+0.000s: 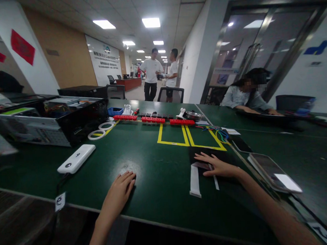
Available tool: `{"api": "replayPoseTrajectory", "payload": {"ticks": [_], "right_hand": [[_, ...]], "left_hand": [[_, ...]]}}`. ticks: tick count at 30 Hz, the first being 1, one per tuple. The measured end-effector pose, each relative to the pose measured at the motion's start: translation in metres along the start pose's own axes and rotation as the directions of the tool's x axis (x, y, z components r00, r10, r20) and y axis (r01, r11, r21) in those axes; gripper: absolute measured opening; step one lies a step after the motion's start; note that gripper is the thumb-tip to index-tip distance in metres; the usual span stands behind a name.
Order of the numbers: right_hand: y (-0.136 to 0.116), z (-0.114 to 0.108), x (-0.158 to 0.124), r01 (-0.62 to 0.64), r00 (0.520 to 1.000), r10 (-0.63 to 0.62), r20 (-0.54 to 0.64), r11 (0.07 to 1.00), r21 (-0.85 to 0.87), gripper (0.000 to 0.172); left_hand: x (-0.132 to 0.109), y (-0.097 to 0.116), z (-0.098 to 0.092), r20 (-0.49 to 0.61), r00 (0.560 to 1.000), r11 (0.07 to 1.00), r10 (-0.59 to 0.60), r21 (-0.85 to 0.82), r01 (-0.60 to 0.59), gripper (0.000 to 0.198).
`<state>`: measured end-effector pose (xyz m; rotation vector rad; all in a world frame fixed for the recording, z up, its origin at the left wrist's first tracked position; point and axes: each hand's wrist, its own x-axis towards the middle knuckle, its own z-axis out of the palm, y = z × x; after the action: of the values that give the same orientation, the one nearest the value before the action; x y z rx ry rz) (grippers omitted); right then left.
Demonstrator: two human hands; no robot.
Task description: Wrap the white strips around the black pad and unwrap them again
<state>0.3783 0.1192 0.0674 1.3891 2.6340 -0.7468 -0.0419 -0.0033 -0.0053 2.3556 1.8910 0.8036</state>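
Note:
My left hand (118, 191) rests palm down on the green table (157, 197), its fingers stretched out and holding nothing. Over to the right, my right hand (218, 166) lies with fingers spread above a dark flat sheet (194, 152). Under those fingers is a small flat piece that I cannot make out, partly hidden by the hand. A white flat ribbon-like strip (195, 181) runs from it toward me, and a thinner pale strip (216, 182) shows beside the fingers.
An opened computer case (60, 121) stands at left, near a white power bank (77, 159) and tape rolls (97, 135). Red bins (153, 119) line up behind yellow tape outlines (173, 144). Coloured wires (222, 134) and a phone (274, 172) lie at right. A person (247, 93) sits across.

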Motion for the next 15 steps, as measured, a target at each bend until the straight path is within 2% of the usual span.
{"api": "replayPoseTrajectory", "payload": {"ticks": [5,8,12,15], "right_hand": [[0.023,-0.011,-0.018,-0.062,0.996,0.065,-0.063,0.997,0.049,0.084],[0.036,-0.018,-0.035,-0.127,0.978,0.141,-0.155,0.988,0.093,0.082],[0.062,-0.018,-0.058,-0.246,0.932,0.268,-0.243,0.962,0.116,0.069],[0.071,-0.015,-0.065,-0.337,0.915,0.346,-0.207,0.938,0.08,0.057]], "left_hand": [[0.0,0.0,0.0,-0.014,1.0,1.0,0.008,0.008,-0.008,0.035],[-0.001,0.0,0.001,-0.019,1.0,1.0,0.008,0.01,-0.008,0.035],[-0.001,0.0,0.002,-0.005,1.0,1.0,0.005,0.01,-0.005,0.035],[-0.001,0.0,0.002,-0.018,1.0,1.0,0.008,0.001,-0.008,0.034]]}}
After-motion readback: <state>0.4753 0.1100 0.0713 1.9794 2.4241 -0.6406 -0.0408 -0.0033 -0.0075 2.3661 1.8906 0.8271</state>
